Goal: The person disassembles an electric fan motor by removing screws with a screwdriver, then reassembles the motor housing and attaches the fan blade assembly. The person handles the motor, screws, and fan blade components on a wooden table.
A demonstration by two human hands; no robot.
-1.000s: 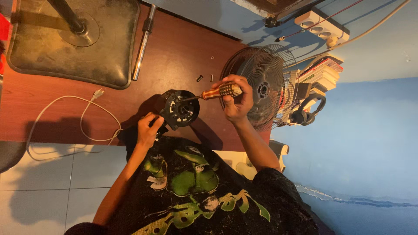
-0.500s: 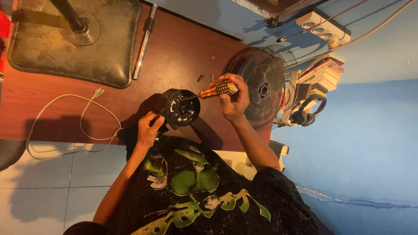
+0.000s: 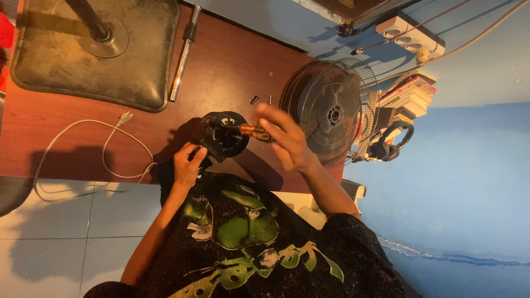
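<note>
My left hand [image 3: 186, 164] grips the lower edge of a round black fan motor housing [image 3: 223, 135], holding it up above the brown mat [image 3: 44, 132]. My right hand [image 3: 284, 140] holds an orange-handled screwdriver [image 3: 253, 131] loosely between thumb and fingers, with the other fingers spread and blurred. The screwdriver's tip points left into the centre of the housing. A white power cord [image 3: 105, 152] with a plug trails left from the housing.
A wire fan guard [image 3: 331, 110] lies just right of my right hand. Small screws [image 3: 255, 100] rest on the mat above the housing. A dark fan base [image 3: 94, 55] with its pole and a chrome tube [image 3: 184, 52] sit upper left. Books, headphones [image 3: 389, 146] and a power strip [image 3: 411, 33] are at right.
My right hand has loosened around the screwdriver handle, its fingers opening and blurring. The housing and my left hand stay in place.
</note>
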